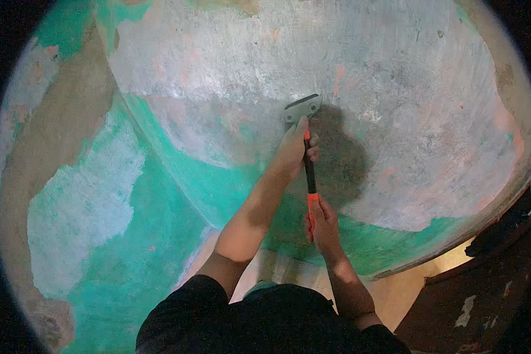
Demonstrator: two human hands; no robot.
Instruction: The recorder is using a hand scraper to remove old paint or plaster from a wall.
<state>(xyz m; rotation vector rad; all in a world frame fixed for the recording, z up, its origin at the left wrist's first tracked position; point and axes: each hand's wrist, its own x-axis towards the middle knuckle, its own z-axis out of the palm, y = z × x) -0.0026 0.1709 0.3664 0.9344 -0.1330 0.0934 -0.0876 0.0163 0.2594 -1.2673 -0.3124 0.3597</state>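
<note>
A long-handled scraper [310,175] with a black and orange handle slants up the wall in front of me. My left hand [300,140] grips the upper handle just below the metal head, its thumb lying along the top. Lower down, my right hand [325,221] is closed around the orange grip. The wide scraper head [302,109] bears a dark blade edge and two screws; whether the blade touches the surface, I cannot tell. Around it the wall [230,53] is whitish-grey with pink and green traces. Green paint [199,177] borders this patch below and to the left.
A wall corner runs down at the left, with another patchy green and white wall [159,230] beyond it. Bare grey-brown plaster [48,132] shows there. At lower right stands a dark brown worn panel [469,296]. Pale floor [402,292] lies below.
</note>
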